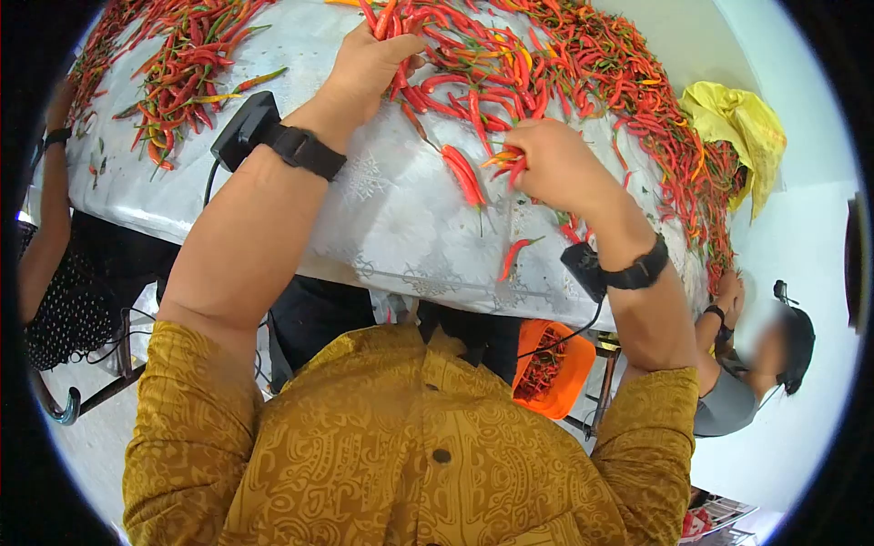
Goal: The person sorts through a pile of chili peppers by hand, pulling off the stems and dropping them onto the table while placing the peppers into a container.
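Observation:
My left hand (375,62) is closed around several red chilies (390,25) at the top of the view, over the near edge of the central chili pile (455,77). To its right, my right hand (551,164) has its fingers closed on a few red and orange chilies (512,167), whose ends stick out toward the left. Between my hands lie some loose red chilies (464,176) on the patterned silver-white cloth (391,214). A single red chili (515,257) rests nearer the table edge, below my right hand.
More chilies (187,77) lie at the left, and a long heap (669,136) runs down the right side beside a yellow sack (737,123). An orange basket (575,375) holding chilies stands below the table edge. Other people are at the far left and right (774,355).

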{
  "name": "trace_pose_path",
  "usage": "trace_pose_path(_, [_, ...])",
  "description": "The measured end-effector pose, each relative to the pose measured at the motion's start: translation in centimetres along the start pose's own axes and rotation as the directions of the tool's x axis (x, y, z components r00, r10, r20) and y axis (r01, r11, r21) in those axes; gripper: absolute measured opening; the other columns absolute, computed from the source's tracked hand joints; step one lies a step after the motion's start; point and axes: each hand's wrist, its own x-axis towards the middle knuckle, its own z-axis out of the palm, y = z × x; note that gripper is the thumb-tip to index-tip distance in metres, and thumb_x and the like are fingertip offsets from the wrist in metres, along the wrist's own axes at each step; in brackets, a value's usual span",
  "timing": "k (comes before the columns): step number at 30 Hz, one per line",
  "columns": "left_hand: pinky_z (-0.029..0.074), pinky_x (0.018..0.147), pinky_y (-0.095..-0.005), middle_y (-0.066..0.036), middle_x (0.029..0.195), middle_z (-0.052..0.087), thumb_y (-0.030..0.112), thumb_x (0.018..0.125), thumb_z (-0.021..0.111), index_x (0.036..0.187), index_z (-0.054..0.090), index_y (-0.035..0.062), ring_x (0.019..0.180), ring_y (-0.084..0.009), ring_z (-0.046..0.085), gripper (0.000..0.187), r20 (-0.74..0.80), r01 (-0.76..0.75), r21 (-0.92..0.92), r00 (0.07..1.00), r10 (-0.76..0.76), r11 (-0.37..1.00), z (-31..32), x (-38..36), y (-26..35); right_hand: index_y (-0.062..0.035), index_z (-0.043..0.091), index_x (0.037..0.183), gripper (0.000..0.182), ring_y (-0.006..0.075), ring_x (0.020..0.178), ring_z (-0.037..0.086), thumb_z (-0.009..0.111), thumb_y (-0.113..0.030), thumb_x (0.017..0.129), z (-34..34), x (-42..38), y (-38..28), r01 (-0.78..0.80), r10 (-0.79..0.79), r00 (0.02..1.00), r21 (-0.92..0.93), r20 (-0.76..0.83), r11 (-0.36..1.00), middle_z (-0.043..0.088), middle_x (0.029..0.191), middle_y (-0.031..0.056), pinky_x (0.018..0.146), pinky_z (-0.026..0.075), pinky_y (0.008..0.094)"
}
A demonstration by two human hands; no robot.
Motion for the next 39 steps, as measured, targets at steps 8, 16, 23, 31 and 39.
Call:
trace_pose_path(8, [0.045, 0.058, -0.0258, -0.005, 0.076, 0.058, 0.011, 0.076, 0.062, 0.093, 0.056, 0.002, 0.066, -0.0131, 0.056, 0.02, -0.002, -0.012, 0.064, 1.0, 0.012, 0.998, 0.1, 0.2, -0.4, -0.0015, 0.06, 0.088, 0.019, 0.0078, 0.064, 0.049, 0.063, -0.01, 0.07, -4.1, 0.4, 5.6, -0.281, 0.406, 0.912, 0.619, -0.066, 0.733, 0.054, 0.067, 0.0004, 0.06, 0.041, 0.0256])
trace_pose_path(16, [0.044, 0.059, -0.026, -0.006, 0.075, 0.058, 0.011, 0.076, 0.062, 0.093, 0.055, 0.0012, 0.066, -0.0134, 0.056, 0.02, -0.009, -0.032, 0.052, 0.999, 0.032, 0.998, 0.4, 0.0, 0.0, 0.0014, 0.06, 0.094, 0.029, 0.0104, 0.065, 0.053, 0.067, -0.012, 0.069, -3.4, 2.5, 7.5, -0.371, 0.472, 0.881, 0.654, 0.024, 0.659, 0.059, 0.074, 0.005, 0.06, 0.043, 0.0272])
trace_pose_path(23, [0.045, 0.062, -0.026, -0.006, 0.079, 0.058, 0.008, 0.076, 0.062, 0.094, 0.055, 0.0014, 0.068, -0.0139, 0.056, 0.02, -0.034, -0.009, 0.017, 0.999, 0.01, 1.0, 0.6, 0.0, 0.1, 0.0009, 0.058, 0.087, 0.024, 0.0103, 0.061, 0.054, 0.07, -0.01, 0.069, 0.3, 3.9, 8.9, -0.487, 0.537, 0.844, 0.447, 0.019, 0.75, 0.058, 0.069, 0.003, 0.055, 0.043, 0.024])
trace_pose_path(31, [0.046, 0.062, -0.0261, -0.006, 0.08, 0.058, 0.009, 0.076, 0.062, 0.096, 0.055, 0.0014, 0.07, -0.0141, 0.056, 0.022, -0.007, -0.022, 0.006, 1.0, 0.022, 1.0, 0.3, 0.2, -0.2, -0.0017, 0.059, 0.09, 0.026, 0.009, 0.057, 0.052, 0.067, -0.006, 0.065, -2.8, 0.9, 7.9, -0.356, 0.499, 0.851, 0.877, 0.163, 0.322, 0.059, 0.071, 0.0032, 0.052, 0.041, 0.0241])
trace_pose_path(39, [0.046, 0.059, -0.0271, -0.006, 0.079, 0.058, 0.009, 0.076, 0.062, 0.097, 0.055, 0.0016, 0.068, -0.0147, 0.056, 0.023, -0.025, 0.012, 0.024, 1.0, -0.011, 1.0, 0.2, 0.3, -0.3, -0.0017, 0.059, 0.08, 0.013, 0.011, 0.054, 0.054, 0.062, -0.009, 0.07, -4.5, -1.3, 9.3, -0.256, 0.531, 0.845, 0.923, 0.069, 0.287, 0.06, 0.066, 0.0041, 0.05, 0.042, 0.0219])
